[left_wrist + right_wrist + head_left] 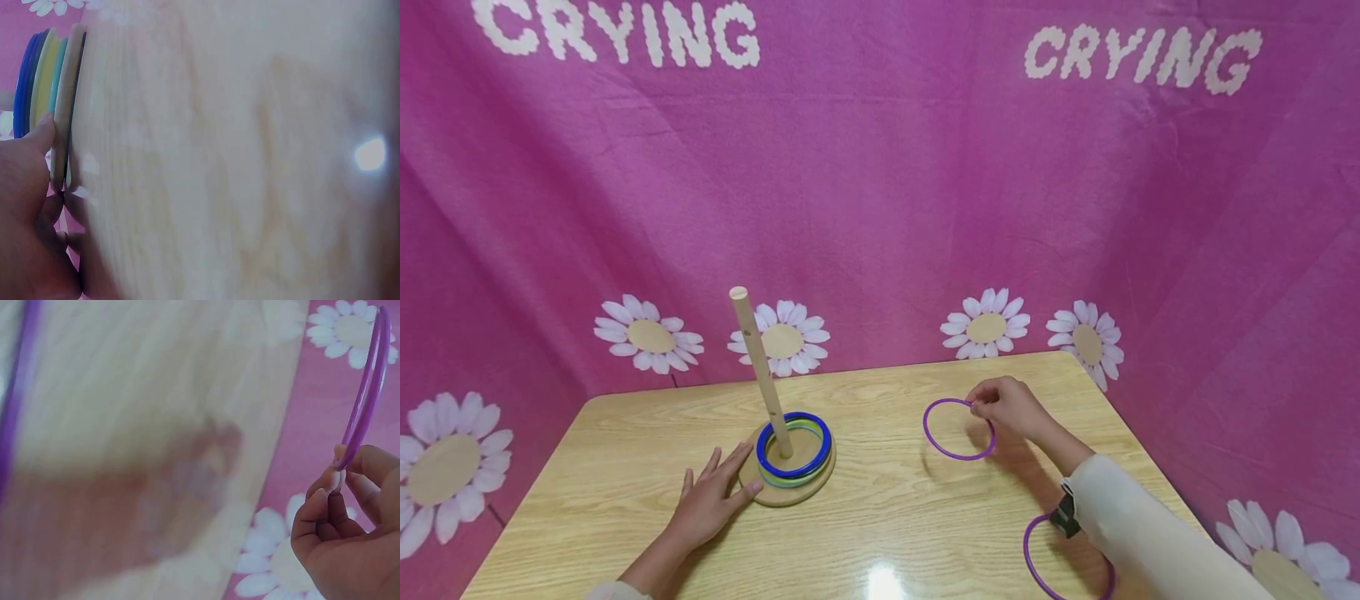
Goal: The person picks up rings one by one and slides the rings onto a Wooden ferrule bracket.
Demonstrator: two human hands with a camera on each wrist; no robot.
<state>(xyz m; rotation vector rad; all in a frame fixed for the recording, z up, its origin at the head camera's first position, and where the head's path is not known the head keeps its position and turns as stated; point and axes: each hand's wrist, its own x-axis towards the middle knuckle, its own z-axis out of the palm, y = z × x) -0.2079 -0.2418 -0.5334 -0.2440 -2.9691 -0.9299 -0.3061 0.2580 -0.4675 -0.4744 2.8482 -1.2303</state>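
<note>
In the head view my right hand (1009,407) pinches a thin purple ring (958,457) at its edge, above the right part of the table. The right wrist view shows that ring (369,394) nearly edge-on between thumb and fingers. My left hand (706,504) lies with spread, fairly straight fingers against the round wooden base (778,497) of a ring-toss stand. Its thumb (42,132) touches the base's rim. An upright wooden peg (762,367) rises from the base. Blue rings (829,446), with yellow and teal ones under them, lie stacked around the peg.
Another purple ring (1030,558) lies on the table by the right forearm, partly hidden by the sleeve and a dark wristband (1064,517). A pink cloth (880,208) with white flowers hangs behind the wooden table (880,500) and along both sides.
</note>
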